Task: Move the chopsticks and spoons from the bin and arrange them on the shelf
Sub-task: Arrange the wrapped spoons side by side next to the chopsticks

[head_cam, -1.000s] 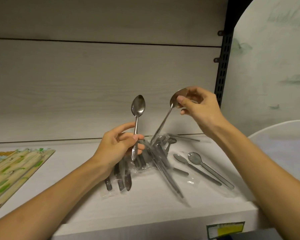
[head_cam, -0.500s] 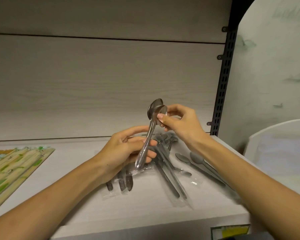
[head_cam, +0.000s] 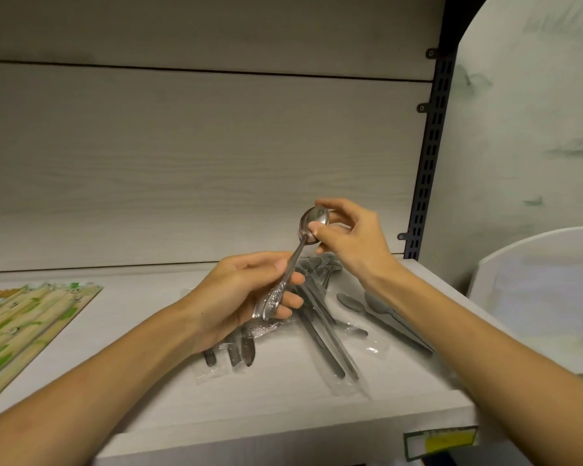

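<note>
Two metal spoons (head_cam: 295, 260) are stacked together and held upright above the shelf (head_cam: 283, 408). My left hand (head_cam: 246, 294) grips their handles, while my right hand (head_cam: 347, 237) pinches the bowls at the top. Beneath the hands, several more spoons in clear plastic sleeves (head_cam: 330, 344) lie in a loose pile on the shelf. Two further wrapped spoons (head_cam: 381, 312) rest to the right of the pile. Packs of bamboo chopsticks (head_cam: 24, 317) with green print lie at the shelf's left end.
A white bin (head_cam: 546, 290) stands at the right, beyond the shelf's end. A black slotted upright (head_cam: 428, 156) runs along the shelf's right back corner. A yellow-green price label (head_cam: 441, 440) is on the shelf's front edge.
My right hand brought its spoon leftward and down against the spoon in my left hand. The two spoons, held apart a second ago, are now nested together.
</note>
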Demonstrator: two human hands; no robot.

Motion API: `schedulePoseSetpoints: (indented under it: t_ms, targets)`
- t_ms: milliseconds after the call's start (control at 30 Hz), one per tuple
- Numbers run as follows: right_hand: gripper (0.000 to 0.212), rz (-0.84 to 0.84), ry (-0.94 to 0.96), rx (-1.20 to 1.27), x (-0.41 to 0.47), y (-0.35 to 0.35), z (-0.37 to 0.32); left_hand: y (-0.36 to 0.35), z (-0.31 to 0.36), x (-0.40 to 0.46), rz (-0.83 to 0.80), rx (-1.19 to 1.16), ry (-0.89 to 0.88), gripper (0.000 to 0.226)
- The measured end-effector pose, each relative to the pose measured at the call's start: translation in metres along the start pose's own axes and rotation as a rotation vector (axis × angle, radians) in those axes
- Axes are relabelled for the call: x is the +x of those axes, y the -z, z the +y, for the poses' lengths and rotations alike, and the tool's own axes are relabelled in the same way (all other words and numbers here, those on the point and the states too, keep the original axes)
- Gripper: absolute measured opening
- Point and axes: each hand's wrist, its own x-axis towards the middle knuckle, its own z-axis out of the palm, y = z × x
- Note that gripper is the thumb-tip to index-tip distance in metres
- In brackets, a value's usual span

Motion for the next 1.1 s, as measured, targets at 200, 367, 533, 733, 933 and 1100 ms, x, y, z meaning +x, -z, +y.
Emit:
schedulePoseSetpoints:
  t_ms: [200, 367, 533, 733, 933, 1100]
  targets:
    - [0.041, -0.018, -0.03, -0.006, 0.008, 0.016, -0.001, 0.008, -0.003, 0.004, 0.188, 0.046, -0.067, 0.031]
    - [0.009, 0.066, -0.015, -0.431, 0.02, 0.045, 0.021, 0.013, -0.003, 0.008, 0.287, 0.008, -0.075, 0.03]
    - [0.007, -0.253, -0.065, -0.754, 0.018, 0.051, 0.036, 0.014, -0.005, 0.011, 0.328, 0.041, -0.064, 0.029]
    - [0.013, -0.291, -0.027, -0.758, 0.014, 0.043, 0.032, 0.013, -0.005, 0.008, 0.337, 0.089, -0.123, 0.03]
    - [0.028, -0.176, -0.217, 0.062, 0.008, 0.032, 0.001, 0.012, -0.01, 0.007, 0.208, 0.358, -0.199, 0.029]
    - [0.025, -0.147, -0.248, 0.134, 0.007, 0.031, 0.001, 0.007, -0.008, 0.004, 0.12, 0.281, -0.18, 0.03]
